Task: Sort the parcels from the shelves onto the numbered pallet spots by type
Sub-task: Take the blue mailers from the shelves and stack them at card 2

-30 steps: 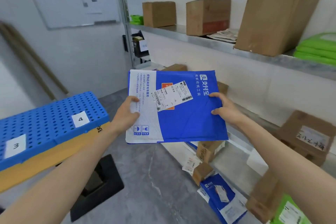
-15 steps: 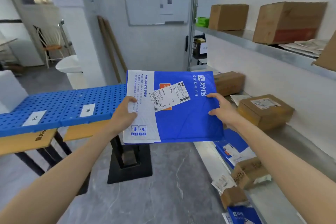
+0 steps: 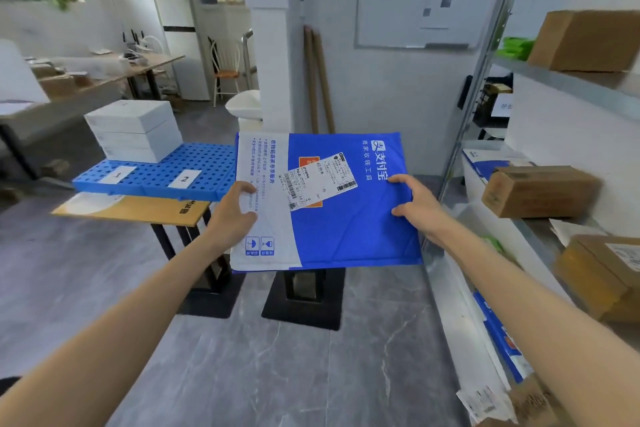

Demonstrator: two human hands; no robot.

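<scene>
I hold a flat blue and white mailer (image 3: pixel 346 229) with a shipping label, level in front of me. My left hand (image 3: pixel 232 218) grips its white left edge and my right hand (image 3: pixel 414 206) grips its blue right edge. Behind it to the left lies the blue perforated pallet (image 3: pixel 207 166) on a table, with paper tags 1 (image 3: pixel 117 174) and 2 (image 3: pixel 184 178). White boxes (image 3: pixel 133 130) are stacked beside tag 1. The mailer hides the pallet's right part.
Metal shelves (image 3: pixel 568 83) on the right carry brown cardboard boxes (image 3: pixel 540 189), green packs (image 3: pixel 514 47) and blue mailers (image 3: pixel 502 336). Black table bases (image 3: pixel 304 302) stand on the grey floor below the mailer. Desks and a chair fill the far left.
My view has swung left from the shelves toward the pallet; tags 1 and 2 and the white boxes came into sight. Both hands keep the same hold on the mailer.
</scene>
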